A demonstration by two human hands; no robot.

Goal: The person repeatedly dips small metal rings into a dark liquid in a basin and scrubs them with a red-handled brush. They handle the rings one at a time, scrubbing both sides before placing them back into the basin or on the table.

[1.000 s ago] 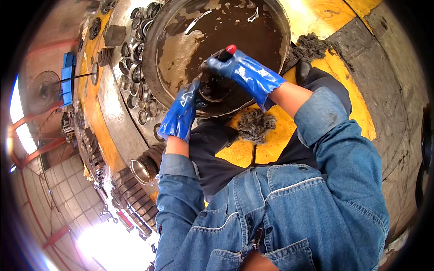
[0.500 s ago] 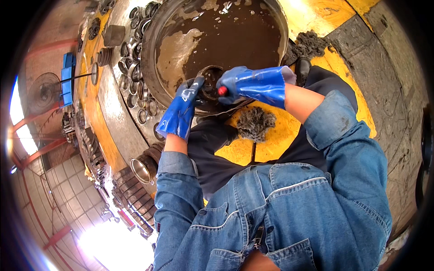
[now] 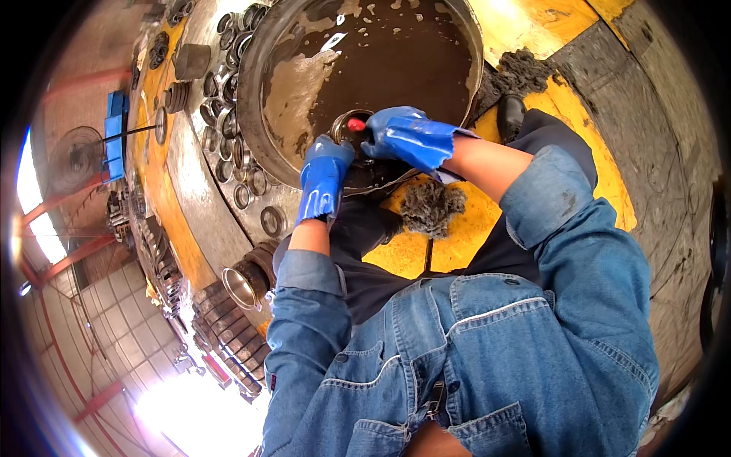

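Both hands wear blue rubber gloves and work over the near edge of a big round metal basin [image 3: 250,103] of dark brown liquid. My left hand [image 3: 327,161] is closed on the near-left rim of a dark metal ring [image 3: 339,124], held just above the liquid. My right hand [image 3: 396,137] is closed around a tool with a red handle [image 3: 355,125], whose end sticks out over the ring. The tool's working end is hidden by the glove and ring, so its kind cannot be told.
Several metal rings [image 3: 242,196] lie on the metal surface left of the basin. A shiny cylindrical part [image 3: 241,288] stands nearer to me. A grey clump of fibres [image 3: 432,209] lies on the yellow floor between my legs, another clump [image 3: 524,74] at the basin's right.
My left hand has shifted slightly right and down. The right hand has turned, and the red handle end has swung up and left over the ring.
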